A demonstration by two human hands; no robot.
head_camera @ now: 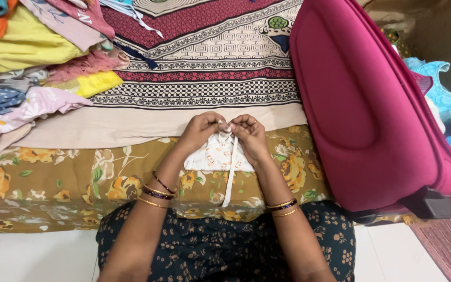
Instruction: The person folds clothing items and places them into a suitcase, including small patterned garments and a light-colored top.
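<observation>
A small white garment (216, 155) with a faint orange print lies on the edge of the bed, over a brown floral sheet (69, 183). My left hand (200, 130) and my right hand (250, 134) meet at its top edge, fingers pinched on the cloth and on a white tie string (230, 175) that hangs down over the bed's front edge. Both wrists wear bangles.
A pile of folded and loose clothes (32, 57) fills the left of the bed. A patterned cream and maroon bedspread (210, 57) covers the middle. An open magenta suitcase lid (361, 99) stands at the right, with more clothes behind it. A reddish mat (447, 245) lies on the white floor.
</observation>
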